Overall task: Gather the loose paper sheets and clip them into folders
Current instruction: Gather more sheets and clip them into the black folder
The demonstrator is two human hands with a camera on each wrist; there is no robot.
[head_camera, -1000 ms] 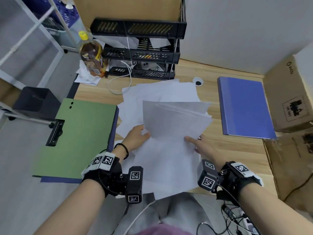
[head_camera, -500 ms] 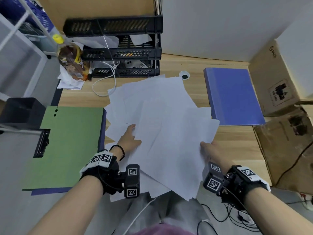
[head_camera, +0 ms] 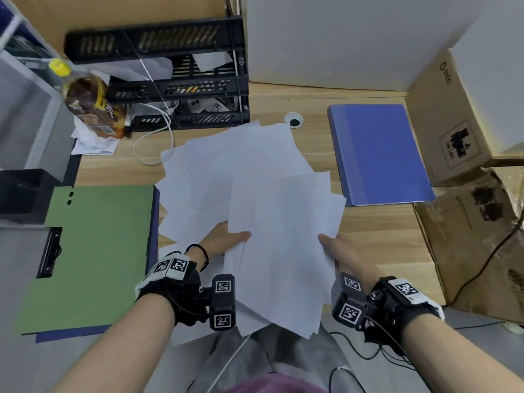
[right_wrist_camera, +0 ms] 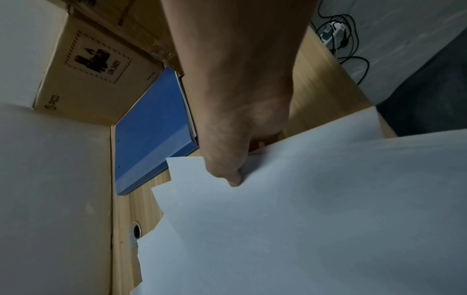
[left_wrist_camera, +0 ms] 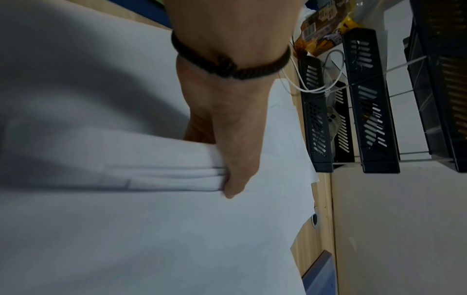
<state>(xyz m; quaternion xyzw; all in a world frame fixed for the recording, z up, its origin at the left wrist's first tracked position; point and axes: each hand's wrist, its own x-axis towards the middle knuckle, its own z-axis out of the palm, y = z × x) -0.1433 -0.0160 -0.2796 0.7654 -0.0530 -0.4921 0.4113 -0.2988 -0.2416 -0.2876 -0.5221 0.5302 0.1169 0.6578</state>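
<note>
White loose sheets [head_camera: 226,160] lie fanned over the middle of the wooden desk [head_camera: 382,239]. On top of them is a thicker bundle of sheets [head_camera: 283,251], [left_wrist_camera: 151,229], [right_wrist_camera: 303,219] that hangs over the near desk edge. My left hand [head_camera: 226,239], [left_wrist_camera: 235,139] pinches its left edge, thumb on top and fingers hidden underneath. My right hand [head_camera: 337,248], [right_wrist_camera: 232,139] pinches its right edge the same way. An open green folder [head_camera: 99,251] with a black clip [head_camera: 49,252] lies to the left. To the right lies a shut blue folder [head_camera: 377,154], [right_wrist_camera: 151,129].
A black stacked tray rack [head_camera: 181,86] stands at the back, with a brown bottle [head_camera: 90,106] and a white cable [head_camera: 158,143] beside it. Cardboard boxes [head_camera: 453,114] crowd the right side. A black bin [head_camera: 22,191] stands off the desk's left edge.
The bundle has come down from its raised tilt and toward me. My left hand went from lying on the sheets to pinching the bundle's left edge; my right hand has shifted onto its right edge.
</note>
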